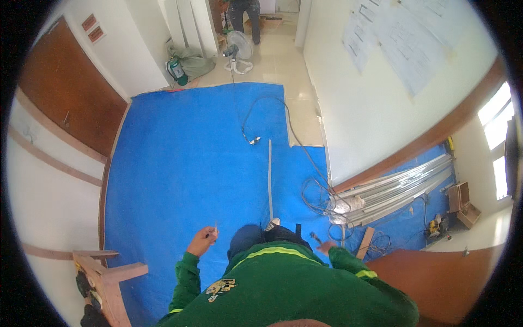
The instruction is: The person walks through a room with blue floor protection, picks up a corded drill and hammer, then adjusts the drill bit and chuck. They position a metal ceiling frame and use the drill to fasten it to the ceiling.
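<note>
Rm: white walls, brown door at L., blue sheeting on flr, pale tile beyond.

- L. hand: out over sheeting, clear of body; fingers closed on thin pale item, approx. upright at fingertips; too small to ID.
- R. hand: near hip, partly hidden by green sleeve; fingers look curled on short dark tool, far end pointing fwd & L.; type unclear.
- Pale strip: flat on sheeting, ahead of wearer's shoe.
- Cable: loose, looped at R.
- Metal lengths: bundled, R. side, nr wooden box.
- Fan: on tile, far end; person behind.
- Wooden frame: lower L.; another person's dark sleeve beside.
</note>
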Available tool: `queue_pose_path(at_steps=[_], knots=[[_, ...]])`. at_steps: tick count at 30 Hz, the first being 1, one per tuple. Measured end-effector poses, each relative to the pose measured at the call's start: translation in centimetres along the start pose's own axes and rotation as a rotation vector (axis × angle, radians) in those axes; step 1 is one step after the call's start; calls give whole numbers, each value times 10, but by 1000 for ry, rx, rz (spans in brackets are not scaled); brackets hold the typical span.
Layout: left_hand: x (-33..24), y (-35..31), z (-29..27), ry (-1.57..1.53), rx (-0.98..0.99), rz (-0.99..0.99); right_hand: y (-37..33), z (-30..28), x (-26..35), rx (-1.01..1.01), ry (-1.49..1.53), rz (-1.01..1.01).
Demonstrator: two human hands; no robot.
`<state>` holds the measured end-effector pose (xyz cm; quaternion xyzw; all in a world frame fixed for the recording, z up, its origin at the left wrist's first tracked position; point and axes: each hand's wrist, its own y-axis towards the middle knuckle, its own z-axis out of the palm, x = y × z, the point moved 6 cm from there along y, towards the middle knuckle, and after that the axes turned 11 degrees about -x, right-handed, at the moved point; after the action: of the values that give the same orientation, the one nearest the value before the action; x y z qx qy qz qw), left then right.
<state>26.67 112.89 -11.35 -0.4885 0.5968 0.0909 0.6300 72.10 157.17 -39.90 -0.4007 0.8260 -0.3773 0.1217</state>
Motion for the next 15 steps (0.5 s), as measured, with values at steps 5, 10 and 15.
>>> queue_pose_path(at_steps=[5, 10, 15], knots=[[-110, 113, 25, -161, -45, 53, 159, -225, 23, -393, 72, -239], [-203, 249, 76, -279, -12, 77, 249, -449, 94, -395, 463, -128], [-303, 431, 105, -342, 143, 104, 363, -437, 19, -260, 216, -192]])
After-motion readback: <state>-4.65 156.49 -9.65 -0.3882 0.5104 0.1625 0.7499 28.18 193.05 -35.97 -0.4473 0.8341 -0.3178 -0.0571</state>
